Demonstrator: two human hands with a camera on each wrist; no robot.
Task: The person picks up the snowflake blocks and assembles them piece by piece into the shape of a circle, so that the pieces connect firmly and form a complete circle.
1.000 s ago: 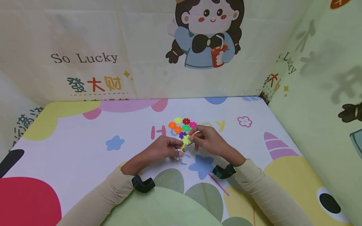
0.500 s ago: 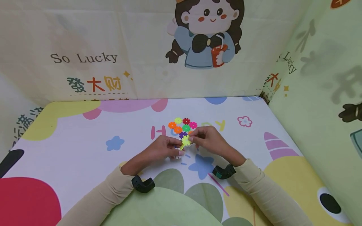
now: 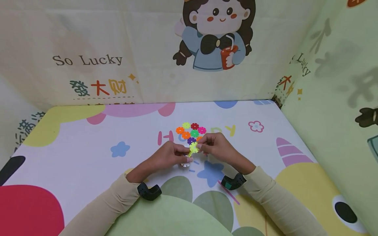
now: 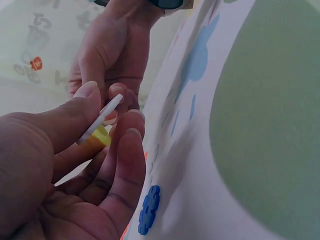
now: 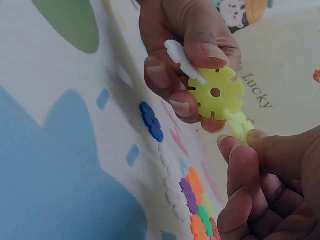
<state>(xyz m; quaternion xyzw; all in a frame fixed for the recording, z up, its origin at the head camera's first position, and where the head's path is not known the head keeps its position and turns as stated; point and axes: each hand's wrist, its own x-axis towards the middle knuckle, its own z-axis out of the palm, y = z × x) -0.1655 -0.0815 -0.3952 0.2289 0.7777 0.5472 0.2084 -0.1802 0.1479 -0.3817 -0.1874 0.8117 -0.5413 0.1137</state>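
My left hand [image 3: 165, 158] pinches a joined pair of notched snowflake discs between thumb and fingers: a white disc [image 5: 182, 60] and a yellow disc [image 5: 215, 92] with a round centre hole. In the left wrist view the white disc [image 4: 102, 116] appears nearly edge-on. Across from it, my right hand [image 3: 218, 147] pinches a pale yellow disc [image 5: 241, 126] between thumb and fingertips. That disc meets the yellow one at its rim; whether their slots are locked together I cannot tell. Both hands are raised above the table, close together.
Behind the hands lie several loose discs, among them a red disc [image 3: 194, 126], a green disc [image 3: 194, 133], an orange disc [image 3: 179, 130] and a purple disc [image 3: 191, 141]. A blue disc [image 5: 151, 121] and white discs [image 5: 172, 187] lie on the printed tablecloth [image 3: 141, 124] beneath the hands.
My right hand has shifted slightly down with the pale yellow disc, which has tilted a little. My left hand stays nearly in place, still gripping the white and yellow pair.
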